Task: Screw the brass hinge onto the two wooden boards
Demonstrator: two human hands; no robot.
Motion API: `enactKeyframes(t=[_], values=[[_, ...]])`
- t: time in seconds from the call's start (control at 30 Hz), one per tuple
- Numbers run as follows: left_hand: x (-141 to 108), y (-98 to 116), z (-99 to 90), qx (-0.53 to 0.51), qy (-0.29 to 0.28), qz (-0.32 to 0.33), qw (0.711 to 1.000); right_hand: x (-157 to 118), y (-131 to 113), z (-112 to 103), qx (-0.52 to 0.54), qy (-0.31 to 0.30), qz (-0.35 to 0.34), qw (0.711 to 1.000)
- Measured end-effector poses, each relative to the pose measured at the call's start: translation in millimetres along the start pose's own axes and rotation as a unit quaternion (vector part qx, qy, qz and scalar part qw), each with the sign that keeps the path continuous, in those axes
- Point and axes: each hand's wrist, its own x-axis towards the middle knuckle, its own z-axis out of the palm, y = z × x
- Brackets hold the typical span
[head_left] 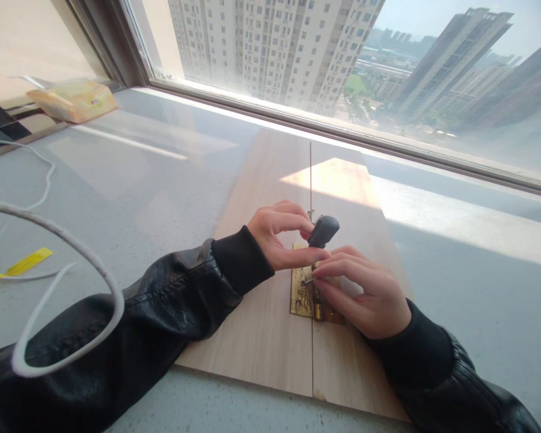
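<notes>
My left hand (284, 234) is closed around the dark grey handle of a screwdriver (324, 231), held above the boards; its shaft is hidden. Thumb and forefinger of my right hand (365, 285) pinch a small screw (308, 281), whose tip meets a hole in the left leaf of a brass hinge (300, 300). The hinge lies open across the seam between two pale wooden boards (270, 343). My right fingers cover most of its right leaf. Just beyond my left fingertips, a few tiny metal pieces (311, 214), possibly screws, rest near the seam.
The boards lie on a speckled white sill (184, 174) beneath a large window. A white cable (103, 270) loops over my left sleeve, with a yellow tag (27, 262) beside it. At the far left corner sits a yellow-orange soft packet (74, 101).
</notes>
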Motion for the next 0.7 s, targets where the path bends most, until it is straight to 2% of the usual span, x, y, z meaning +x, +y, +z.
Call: enactKeyframes(t=[0.3, 0.7], values=[[-1.0, -0.9, 0.7, 0.020, 0.008, -0.043, 0.999, 4.1, -3.9, -1.7, -0.010, -0.029, -0.078, 0.996], [-1.1, 1.3, 0.6, -0.004, 0.002, -0.074, 0.997, 6.4, -6.0, -3.4, 0.002, -0.040, -0.077, 0.996]])
